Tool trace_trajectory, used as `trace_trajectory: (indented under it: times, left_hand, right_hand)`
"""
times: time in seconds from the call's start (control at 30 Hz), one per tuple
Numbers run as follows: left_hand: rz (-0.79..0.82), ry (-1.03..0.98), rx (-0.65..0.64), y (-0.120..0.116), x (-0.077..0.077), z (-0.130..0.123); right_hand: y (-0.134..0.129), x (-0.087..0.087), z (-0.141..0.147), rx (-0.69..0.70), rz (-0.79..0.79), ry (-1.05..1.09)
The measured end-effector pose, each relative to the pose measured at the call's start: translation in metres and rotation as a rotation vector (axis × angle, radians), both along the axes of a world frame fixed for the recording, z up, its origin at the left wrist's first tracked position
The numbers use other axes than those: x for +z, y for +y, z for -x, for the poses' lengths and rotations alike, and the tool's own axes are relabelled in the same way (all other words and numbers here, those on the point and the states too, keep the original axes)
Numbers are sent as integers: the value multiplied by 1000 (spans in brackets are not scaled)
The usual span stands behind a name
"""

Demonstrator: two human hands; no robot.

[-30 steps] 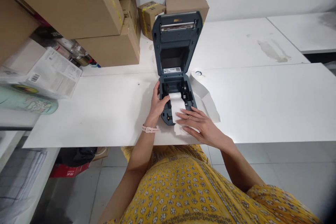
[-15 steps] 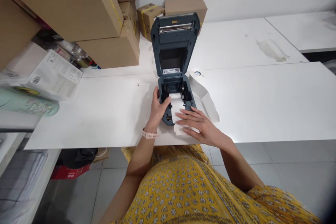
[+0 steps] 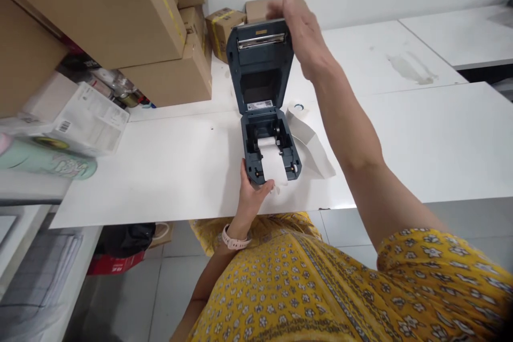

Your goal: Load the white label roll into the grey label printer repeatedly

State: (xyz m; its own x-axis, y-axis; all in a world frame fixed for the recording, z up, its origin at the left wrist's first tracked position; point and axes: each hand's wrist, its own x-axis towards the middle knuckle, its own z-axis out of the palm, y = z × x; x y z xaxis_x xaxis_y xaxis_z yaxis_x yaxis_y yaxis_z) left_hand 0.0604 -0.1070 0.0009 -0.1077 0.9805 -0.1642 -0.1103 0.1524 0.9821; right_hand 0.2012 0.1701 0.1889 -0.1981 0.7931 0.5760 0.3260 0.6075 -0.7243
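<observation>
A dark blue-grey label printer (image 3: 247, 163) stands on the white table with its lid (image 3: 258, 59) raised. A small paper roll (image 3: 267, 142) sits inside, and its white strip (image 3: 274, 163) runs over the front edge. My left hand (image 3: 252, 192) grips the printer's front left corner, its thumb pressing the strip's end. At the lid's top right edge is my right hand (image 3: 302, 26), its palm against the edge and its fingers extended behind the lid, partly blurred. A loose curled strip of labels (image 3: 315, 149) lies right of the printer.
Cardboard boxes (image 3: 168, 77) are stacked at the back left, with smaller ones (image 3: 222, 32) behind the printer. At the left lie a white box (image 3: 94, 117) and a mint green bottle (image 3: 60, 165). The table's front edge (image 3: 160, 216) runs close to my body.
My right hand has left the paper strip and moved up to the lid's top right edge. My left hand has slid down to the printer's front edge, onto the strip's end.
</observation>
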Motion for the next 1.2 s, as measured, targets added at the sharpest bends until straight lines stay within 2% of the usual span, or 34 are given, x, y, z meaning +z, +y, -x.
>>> trace_trajectory:
  times: [0.03, 0.1, 0.2, 0.3, 0.37, 0.47, 0.6, 0.73, 0.9, 0.97, 1.07, 1.2]
  left_hand:
    - [2, 0, 10, -2, 0, 0]
    - [-1, 5, 23, -6, 1, 1]
    - [-24, 39, -21, -13, 2, 5]
    - [-45, 59, -66, -19, 3, 8]
    - [-58, 76, -75, -24, 3, 10]
    - [-70, 103, -45, -31, 3, 10]
    - [-64, 143, 46, -42, 1, 13]
    - [-15, 163, 99, -50, -3, 21]
    - [60, 163, 104, -52, -5, 26]
    - [81, 161, 91, -50, -3, 26]
    - [130, 136, 4, -46, 1, 24]
    - [171, 102, -103, -39, 7, 21]
  right_hand:
    - [2, -1, 5, -4, 12, -5]
    - [-15, -9, 6, -41, -83, -3]
    - [-76, -33, -7, -104, -270, -1]
    - [-143, -69, -26, -71, -373, -64]
    - [-175, -97, -36, -81, -363, -198]
    - [-202, -133, -46, -96, -299, -335]
    - [-217, -161, -49, -64, -231, -344]
    - [-226, -174, -49, -38, -238, -298]
    - [-230, -182, -48, -62, -125, -296]
    - [-226, -176, -47, -101, -118, -290]
    - [-213, -156, -40, -148, -139, -300]
    - [-190, -134, -24, -101, -124, -350]
